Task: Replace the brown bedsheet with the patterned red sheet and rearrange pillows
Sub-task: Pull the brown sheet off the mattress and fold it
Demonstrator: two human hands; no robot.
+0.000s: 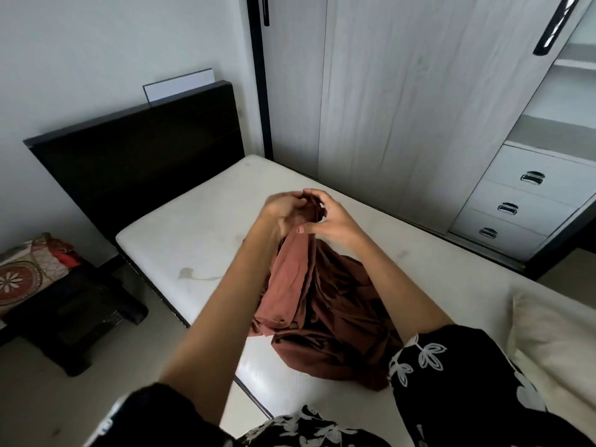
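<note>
The brown bedsheet (pixel 325 304) is bunched up and hangs from both hands over the bare white mattress (pixel 193 233). My left hand (pixel 283 211) grips its gathered top edge, and my right hand (pixel 329 217) pinches the same edge just beside it. The sheet's lower folds pile on the mattress near the bed's front edge. A patterned red cloth (pixel 22 272) lies at the far left on a dark stand. A cream pillow (pixel 554 343) sits at the right end of the bed.
A dark headboard (pixel 138 156) stands at the far left end of the bed. A pale wardrobe (pixel 403 108) with drawers (pixel 516 201) lines the wall behind. A low black stand (pixel 80 321) sits on the floor at left.
</note>
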